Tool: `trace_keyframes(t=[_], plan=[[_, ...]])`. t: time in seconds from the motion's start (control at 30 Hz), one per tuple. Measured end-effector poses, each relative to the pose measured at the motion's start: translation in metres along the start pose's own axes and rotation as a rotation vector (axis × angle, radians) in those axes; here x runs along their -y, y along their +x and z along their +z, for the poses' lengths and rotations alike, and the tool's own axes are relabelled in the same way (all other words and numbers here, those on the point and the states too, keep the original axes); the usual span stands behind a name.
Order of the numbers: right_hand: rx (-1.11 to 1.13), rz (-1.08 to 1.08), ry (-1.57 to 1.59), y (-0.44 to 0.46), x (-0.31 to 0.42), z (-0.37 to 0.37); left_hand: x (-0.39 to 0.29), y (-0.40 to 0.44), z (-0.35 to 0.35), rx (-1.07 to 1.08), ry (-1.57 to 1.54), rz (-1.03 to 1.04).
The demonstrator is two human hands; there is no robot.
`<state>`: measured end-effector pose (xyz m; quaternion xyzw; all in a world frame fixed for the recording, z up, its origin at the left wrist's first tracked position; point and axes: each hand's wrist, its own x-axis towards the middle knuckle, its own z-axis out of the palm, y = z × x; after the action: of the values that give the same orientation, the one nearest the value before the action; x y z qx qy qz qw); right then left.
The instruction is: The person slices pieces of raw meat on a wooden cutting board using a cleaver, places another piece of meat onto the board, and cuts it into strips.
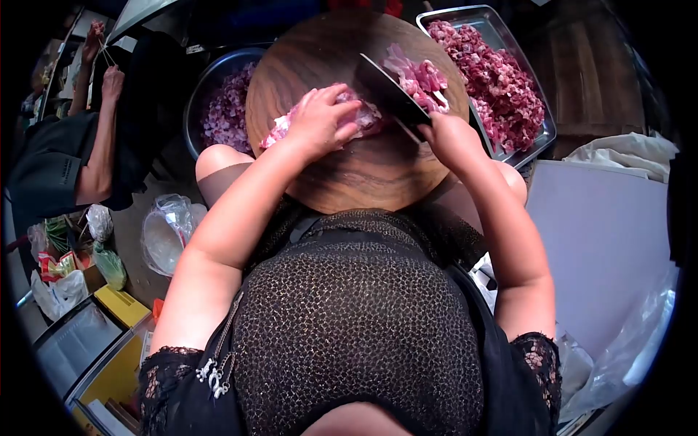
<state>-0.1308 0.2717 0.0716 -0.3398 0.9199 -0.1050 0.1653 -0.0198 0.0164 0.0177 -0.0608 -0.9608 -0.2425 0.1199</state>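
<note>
Head view, the only 1: 2 own hands are being shown, plus 1 cleaver (394, 89), 1 round board (291, 62) and 2 portions of meat on it. 1 meat piece (369, 120) is being steadied on the left-centre of the board by the left hand (326, 120), fingers moderately spread over it, thumb apart. The cleaver is being gripped by the right hand (449, 138), fingers wrapped narrow around the handle. 1 cut heap (420, 76) is being kept past the blade, at the board's upper right.

The cleaver's long axis is running diagonally, tip pointing up-left, handle down-right; the blade is being held between the 2 portions. The meat piece's long axis is lying roughly crosswise, right end slightly raised toward the top.

1 bowl (190, 116) of chopped meat is being partly covered by the board, left; 1 tray (550, 131) of chopped meat is being overlapped too, right. The handle is mostly being hidden by the right hand, the meat piece partly by the left. Whether the cleaver's edge is touching wood cannot be told. 1 co-worker (43, 167) is being cut off by shadow, far left.
</note>
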Motion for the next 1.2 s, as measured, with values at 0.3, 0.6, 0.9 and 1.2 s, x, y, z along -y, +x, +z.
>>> trace_keyframes(t=[0.3,0.6,0.9,1.2], plan=[[-0.162,-0.110,-0.112,-0.043,0.038,0.009,0.007,-0.009,0.020,-0.038,-0.042,-0.036],[0.133,-0.095,-0.148,0.004,0.054,-0.005,0.015,-0.004,0.025,-0.173,-0.041,0.057],[0.198,-0.215,-0.144,0.118,0.114,0.008,0.019,-0.005,0.031,-0.107,-0.102,0.082],[-0.149,-0.026,-0.002,0.090,0.064,-0.014,0.009,-0.018,0.026,-0.149,0.020,0.091]])
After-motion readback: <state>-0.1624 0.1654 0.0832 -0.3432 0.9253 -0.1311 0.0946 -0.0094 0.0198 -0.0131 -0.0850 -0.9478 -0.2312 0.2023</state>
